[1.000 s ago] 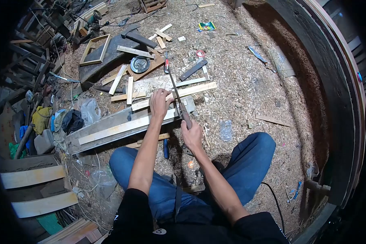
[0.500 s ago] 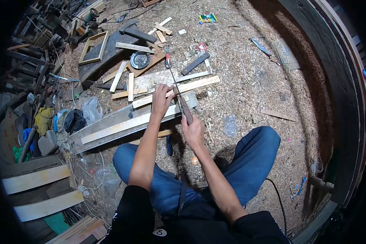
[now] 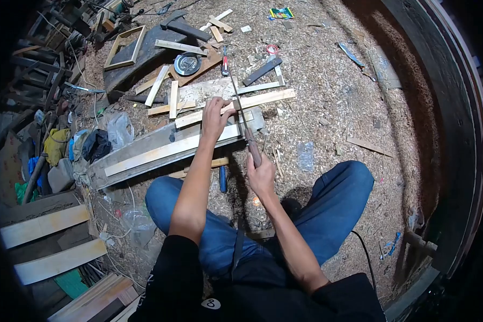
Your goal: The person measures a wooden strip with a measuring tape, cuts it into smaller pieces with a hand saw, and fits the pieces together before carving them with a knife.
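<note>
Gripping the brown handle of a saw [image 3: 254,148], our right hand [image 3: 262,174] is closed around the wood, and the narrow blade points away from us across a pale strip [image 3: 271,99] just beyond that hand; whether its edge bites we cannot tell. Our left hand [image 3: 214,118] lies on the same strip, just left of the blade, thumb set apart from bent fingers; whether they close round underneath we cannot see. Nearer us and left of that hand, a longer strip [image 3: 166,152] lies along a grey, weathered plank [image 3: 155,139]. Beyond the left hand we have a round disc [image 3: 187,64], a red-handled tool [image 3: 225,64] and, farther left, a rectangular wooden frame [image 3: 125,48] on a dark slab [image 3: 145,61]. Well to the left of our left hand sit a black bag [image 3: 96,145] and a yellow bag [image 3: 56,146]. Shavings cover our floor [image 3: 316,118]; right of our right hand lies clear crumpled plastic [image 3: 305,156], and far beyond it a dark curved edge [image 3: 440,64] bounds the space.
</note>
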Demonstrator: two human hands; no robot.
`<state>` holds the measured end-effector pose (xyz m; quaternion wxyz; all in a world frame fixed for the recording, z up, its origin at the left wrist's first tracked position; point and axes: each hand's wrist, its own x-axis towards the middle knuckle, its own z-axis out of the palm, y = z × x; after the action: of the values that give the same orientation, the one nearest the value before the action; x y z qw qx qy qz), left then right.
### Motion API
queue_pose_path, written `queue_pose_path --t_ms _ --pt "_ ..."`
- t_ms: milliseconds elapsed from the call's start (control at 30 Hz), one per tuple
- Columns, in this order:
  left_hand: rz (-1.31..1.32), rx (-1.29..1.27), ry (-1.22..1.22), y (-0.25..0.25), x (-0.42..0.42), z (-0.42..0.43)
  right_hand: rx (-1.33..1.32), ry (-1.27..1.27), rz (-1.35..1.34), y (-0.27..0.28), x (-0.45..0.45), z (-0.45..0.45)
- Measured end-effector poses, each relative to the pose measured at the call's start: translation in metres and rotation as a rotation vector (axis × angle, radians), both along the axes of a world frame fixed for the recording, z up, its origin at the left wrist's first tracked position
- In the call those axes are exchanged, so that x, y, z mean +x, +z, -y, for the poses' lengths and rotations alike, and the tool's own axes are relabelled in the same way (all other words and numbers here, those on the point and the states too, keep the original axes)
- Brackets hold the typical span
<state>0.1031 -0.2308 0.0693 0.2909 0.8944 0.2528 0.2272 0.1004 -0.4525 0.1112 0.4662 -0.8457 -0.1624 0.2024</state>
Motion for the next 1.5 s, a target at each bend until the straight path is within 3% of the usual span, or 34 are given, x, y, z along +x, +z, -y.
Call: queue_pose_path --t_ms 167,467,1500 --pt "0.003 -0.026 -0.017 -0.002 -0.001 -0.004 0.029 -0.053 -0.234 0.029 0.021 0.006" --pt "0.031 0.025 0.034 0.002 -0.001 0.000 0.198 -0.073 -0.098 0.008 0.024 -0.024" --pt "0.023 0.054 0.058 -0.006 -0.001 -0.003 0.133 -0.025 0.005 0.005 0.024 -0.037"
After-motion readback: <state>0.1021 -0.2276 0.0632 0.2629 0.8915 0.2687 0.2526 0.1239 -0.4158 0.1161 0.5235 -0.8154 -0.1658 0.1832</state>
